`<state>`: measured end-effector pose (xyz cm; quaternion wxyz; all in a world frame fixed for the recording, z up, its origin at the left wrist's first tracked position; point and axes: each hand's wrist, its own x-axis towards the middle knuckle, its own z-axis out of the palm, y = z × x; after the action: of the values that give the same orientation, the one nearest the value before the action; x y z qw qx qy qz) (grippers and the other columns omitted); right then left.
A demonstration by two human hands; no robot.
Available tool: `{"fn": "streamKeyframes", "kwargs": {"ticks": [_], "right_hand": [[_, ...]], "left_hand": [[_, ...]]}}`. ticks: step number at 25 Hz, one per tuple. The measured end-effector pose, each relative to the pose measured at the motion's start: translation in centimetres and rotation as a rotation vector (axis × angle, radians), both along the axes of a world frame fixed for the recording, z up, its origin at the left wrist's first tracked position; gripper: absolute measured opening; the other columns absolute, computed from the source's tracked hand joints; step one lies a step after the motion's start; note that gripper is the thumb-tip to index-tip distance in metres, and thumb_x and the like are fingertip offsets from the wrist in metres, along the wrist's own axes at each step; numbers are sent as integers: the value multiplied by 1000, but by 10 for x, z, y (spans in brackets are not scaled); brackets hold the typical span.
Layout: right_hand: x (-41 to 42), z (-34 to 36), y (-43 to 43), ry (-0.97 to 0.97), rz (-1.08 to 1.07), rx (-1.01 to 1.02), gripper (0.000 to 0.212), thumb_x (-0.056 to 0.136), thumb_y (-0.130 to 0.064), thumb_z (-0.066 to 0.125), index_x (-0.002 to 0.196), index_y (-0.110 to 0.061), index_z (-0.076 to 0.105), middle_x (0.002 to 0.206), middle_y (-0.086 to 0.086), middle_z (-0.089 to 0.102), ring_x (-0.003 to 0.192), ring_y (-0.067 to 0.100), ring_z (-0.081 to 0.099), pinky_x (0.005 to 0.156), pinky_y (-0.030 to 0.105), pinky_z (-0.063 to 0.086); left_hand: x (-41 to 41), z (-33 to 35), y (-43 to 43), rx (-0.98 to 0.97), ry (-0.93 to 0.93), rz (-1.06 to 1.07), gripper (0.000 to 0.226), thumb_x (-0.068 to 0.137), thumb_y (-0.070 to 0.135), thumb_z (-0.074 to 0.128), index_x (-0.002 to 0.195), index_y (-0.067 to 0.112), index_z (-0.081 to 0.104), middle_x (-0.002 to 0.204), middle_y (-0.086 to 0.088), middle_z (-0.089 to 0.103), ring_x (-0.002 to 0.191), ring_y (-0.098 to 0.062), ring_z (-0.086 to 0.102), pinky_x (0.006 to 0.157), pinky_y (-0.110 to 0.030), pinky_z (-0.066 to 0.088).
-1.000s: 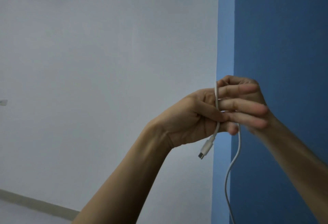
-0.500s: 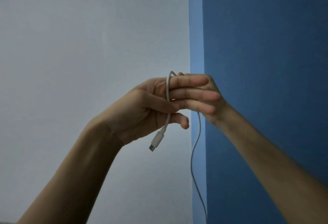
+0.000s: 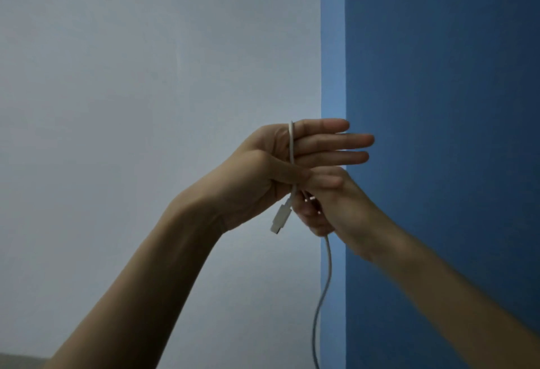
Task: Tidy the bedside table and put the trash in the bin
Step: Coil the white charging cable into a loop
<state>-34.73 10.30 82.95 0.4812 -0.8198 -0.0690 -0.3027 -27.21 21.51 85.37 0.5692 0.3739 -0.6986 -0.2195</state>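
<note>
We see a thin white charging cable point(image 3: 291, 146) held up in the air in front of the walls, between our two hands. It is slim, round and smooth, off-white in the dim light. One strand runs straight down across the palm side of our left hand point(image 3: 271, 169), from the top edge of the index finger to the thumb. Just below the thumb it ends in a flat, rectangular white connector point(image 3: 280, 219) with a small dark metal tip, hanging free and tilted slightly to the left. We can see it cross the fingers only once; whether more turns lie behind the hand is hidden.

The left hand's fingers point(image 3: 336, 142) are stretched out straight and pressed together, pointing right, while the thumb folds over the cable and pins it against the palm.

Our right hand point(image 3: 324, 210) sits just below and behind the left one, touching it. Its fingers are curled closed around the cable, with the back of the hand toward us. From the bottom of this fist the rest of the cable point(image 3: 323, 295) drops in a loose, gentle curve and runs out of the lower edge of the view.

Behind the hands stand a pale grey-white wall point(image 3: 146, 105) on the left, a narrow light blue strip point(image 3: 333, 47) in the middle, and a dark blue wall point(image 3: 438, 76) on the right.
</note>
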Motion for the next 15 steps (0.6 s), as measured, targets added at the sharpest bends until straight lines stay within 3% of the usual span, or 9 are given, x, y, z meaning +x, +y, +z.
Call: {"fn": "streamKeyframes", "kwargs": {"ticks": [3, 6, 8, 12, 15], "right_hand": [[-13, -11, 4, 63, -61, -96, 33, 98, -24, 39, 73, -14, 58, 51, 0, 48, 35, 8, 38, 37, 20, 32], [-28, -16, 9, 188, -52, -129, 20, 98, -21, 40, 106, -23, 58, 50, -3, 50, 32, 5, 37, 34, 17, 31], [-37, -19, 9, 289, -62, -190, 23, 98, -21, 38, 116, -25, 52, 49, -1, 52, 31, 4, 37, 33, 17, 32], [-54, -24, 21, 393, -43, -240, 20, 97, -33, 35, 113, -34, 47, 54, 0, 58, 31, 6, 44, 34, 20, 40], [-61, -23, 25, 356, -150, -404, 20, 96, -37, 36, 105, -34, 53, 49, -2, 60, 32, 4, 47, 41, 11, 37]], "left_hand": [[5, -4, -1, -19, 20, 111, 65, 70, -29, 31, 127, -2, 48, 132, -13, 57, 125, -21, 53, 101, -32, 47], [10, -2, -1, -88, 27, 229, 71, 66, -30, 27, 126, 0, 51, 131, -10, 59, 125, -17, 53, 104, -29, 43], [11, 0, -2, -114, 37, 268, 71, 69, -32, 25, 127, 1, 49, 131, -11, 59, 125, -18, 54, 104, -29, 43], [7, -2, -5, -63, 115, 200, 68, 81, -30, 20, 138, 1, 38, 137, -13, 54, 124, -29, 54, 98, -38, 47], [10, -2, -4, -36, -7, 250, 69, 79, -29, 26, 139, 3, 38, 137, -12, 54, 125, -26, 53, 100, -39, 47]]}}
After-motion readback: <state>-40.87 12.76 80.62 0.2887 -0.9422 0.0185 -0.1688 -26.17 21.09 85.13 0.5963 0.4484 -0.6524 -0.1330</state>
